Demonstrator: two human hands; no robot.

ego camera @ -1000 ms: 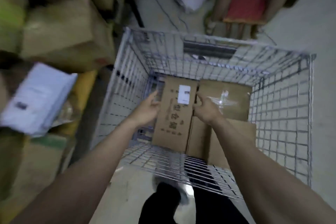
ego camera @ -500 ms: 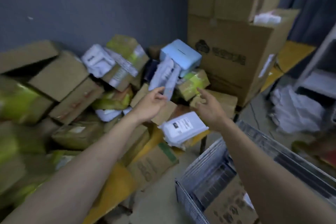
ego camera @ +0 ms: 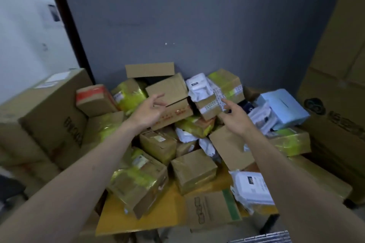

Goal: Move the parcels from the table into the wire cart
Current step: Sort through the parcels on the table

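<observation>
Both my hands, left (ego camera: 149, 111) and right (ego camera: 235, 117), hang open and empty over the box (ego camera: 173, 102), which looks stiff, light; I'd grip its sides.

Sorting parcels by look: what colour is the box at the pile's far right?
Pale blue box, seen in the head view.
</observation>
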